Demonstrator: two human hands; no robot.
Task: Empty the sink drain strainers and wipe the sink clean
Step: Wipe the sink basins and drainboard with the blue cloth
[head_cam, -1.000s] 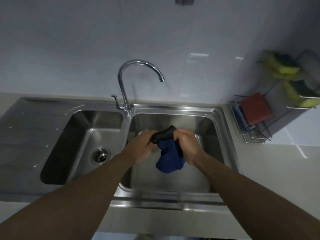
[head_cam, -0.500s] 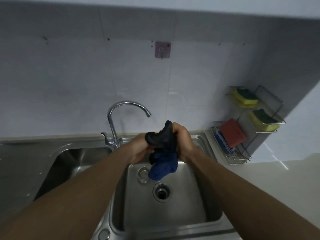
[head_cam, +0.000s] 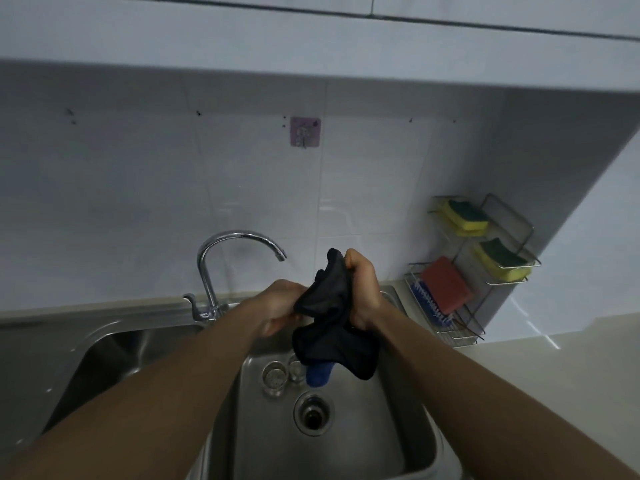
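Sink, a steel double basin set in the counter, now fills less of the view than half a second ago, with more wall and the pink hook showing. Its right basin holds an open drain and two small round items near it, unclear. At far right, a wire rack holds sponges. Both hands, left hand and right hand, are closed around a dark cloth over the basin, raised higher than before. No writing is legible.
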